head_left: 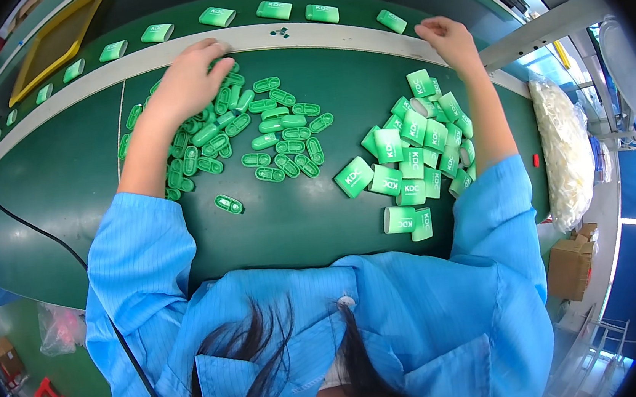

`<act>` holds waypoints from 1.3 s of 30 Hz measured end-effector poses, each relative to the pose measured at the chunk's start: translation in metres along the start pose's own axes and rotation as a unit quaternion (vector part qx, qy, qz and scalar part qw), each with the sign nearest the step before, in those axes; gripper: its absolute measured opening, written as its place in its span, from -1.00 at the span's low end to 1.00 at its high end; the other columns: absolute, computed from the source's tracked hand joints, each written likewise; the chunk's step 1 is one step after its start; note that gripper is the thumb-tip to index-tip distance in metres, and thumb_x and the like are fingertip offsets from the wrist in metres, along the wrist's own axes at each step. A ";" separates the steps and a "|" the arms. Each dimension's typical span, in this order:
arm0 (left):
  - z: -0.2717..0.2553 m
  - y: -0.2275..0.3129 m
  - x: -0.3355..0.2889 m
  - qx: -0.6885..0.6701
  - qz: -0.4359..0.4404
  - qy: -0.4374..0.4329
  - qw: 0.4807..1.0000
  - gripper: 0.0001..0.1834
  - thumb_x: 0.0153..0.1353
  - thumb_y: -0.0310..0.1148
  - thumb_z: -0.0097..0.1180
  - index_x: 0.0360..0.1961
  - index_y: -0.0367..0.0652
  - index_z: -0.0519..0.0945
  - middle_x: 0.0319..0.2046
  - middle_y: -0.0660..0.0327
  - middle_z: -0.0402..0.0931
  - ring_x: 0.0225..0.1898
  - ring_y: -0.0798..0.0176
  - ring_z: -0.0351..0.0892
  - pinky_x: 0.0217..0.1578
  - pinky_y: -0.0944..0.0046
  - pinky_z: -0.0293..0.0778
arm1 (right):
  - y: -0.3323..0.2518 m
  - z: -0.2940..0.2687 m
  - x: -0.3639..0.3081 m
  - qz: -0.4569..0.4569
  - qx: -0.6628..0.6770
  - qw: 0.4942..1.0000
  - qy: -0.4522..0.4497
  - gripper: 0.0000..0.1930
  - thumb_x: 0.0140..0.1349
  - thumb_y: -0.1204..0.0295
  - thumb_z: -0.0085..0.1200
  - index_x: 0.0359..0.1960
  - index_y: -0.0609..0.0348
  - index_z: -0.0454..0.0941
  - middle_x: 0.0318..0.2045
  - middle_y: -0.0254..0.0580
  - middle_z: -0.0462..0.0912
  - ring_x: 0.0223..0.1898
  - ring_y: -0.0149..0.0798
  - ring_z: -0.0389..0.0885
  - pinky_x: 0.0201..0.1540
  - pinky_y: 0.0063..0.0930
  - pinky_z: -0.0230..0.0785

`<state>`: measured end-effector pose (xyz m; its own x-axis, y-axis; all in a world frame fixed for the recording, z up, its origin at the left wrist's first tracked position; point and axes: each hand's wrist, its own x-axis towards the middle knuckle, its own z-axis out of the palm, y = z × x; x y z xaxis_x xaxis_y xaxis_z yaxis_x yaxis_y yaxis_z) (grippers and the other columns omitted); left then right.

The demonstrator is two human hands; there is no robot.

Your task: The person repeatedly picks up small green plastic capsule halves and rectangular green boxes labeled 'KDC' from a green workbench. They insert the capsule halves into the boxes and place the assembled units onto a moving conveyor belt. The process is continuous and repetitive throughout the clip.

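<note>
Beyond the green desk (282, 225) and pale rail (348, 38), boxes (218, 17) are spaced along a belt (352, 13). Light gripping by the edges is advised, lest walls be crushed. The left hand (188, 81) is half curled over heaped caps (296, 133); any hold cannot be told. The right hand (450, 42) is loosely curled, nothing seen in it, beside the rightmost belt box (391, 21); loose boxes (412, 163) are piled nearer the body.

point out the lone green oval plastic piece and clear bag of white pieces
Lone green oval plastic piece (228, 204), head view, its upper face
Clear bag of white pieces (565, 158), head view, its middle
</note>
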<state>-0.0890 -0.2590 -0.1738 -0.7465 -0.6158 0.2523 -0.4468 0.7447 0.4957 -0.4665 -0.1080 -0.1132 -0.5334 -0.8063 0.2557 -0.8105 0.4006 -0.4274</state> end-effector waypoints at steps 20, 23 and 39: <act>0.048 0.100 0.009 0.106 0.127 0.083 0.983 -0.77 -0.08 -0.31 0.27 -0.38 -0.19 0.64 -0.40 0.12 0.52 -0.25 0.06 0.48 -0.15 0.14 0.38 | -0.086 0.024 -0.097 -0.043 0.233 0.959 -0.153 -0.73 0.12 0.45 0.15 -0.17 0.33 0.49 -0.29 -0.23 0.60 -0.34 -0.48 0.57 -0.34 -0.60 0.45; 0.059 0.109 0.013 0.072 0.135 0.048 0.987 -0.80 -0.03 -0.36 0.21 -0.34 -0.19 0.61 -0.44 0.15 0.52 -0.31 0.04 0.50 -0.23 0.09 0.41 | -0.078 0.021 -0.094 -0.031 0.347 0.925 -0.154 -0.70 0.14 0.44 0.14 -0.13 0.32 0.46 -0.26 -0.22 0.58 -0.32 -0.46 0.57 -0.28 -0.61 0.44; 0.049 0.111 0.022 -0.667 -0.085 -0.045 0.739 -0.74 0.19 -0.35 0.12 -0.14 -0.25 0.51 -0.32 0.24 0.55 -0.28 0.40 0.56 -0.22 0.43 0.48 | -0.086 0.048 -0.108 0.096 0.722 0.668 -0.149 -0.65 0.21 0.45 0.07 -0.02 0.39 0.36 -0.12 -0.12 0.53 -0.20 -0.28 0.60 -0.07 -0.52 0.48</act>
<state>-0.1795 -0.1767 -0.1542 -0.7924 -0.6064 0.0657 0.3007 -0.2947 0.9071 -0.3271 -0.0759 -0.1452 -0.3470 -0.9377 -0.0160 0.4607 -0.1555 -0.8738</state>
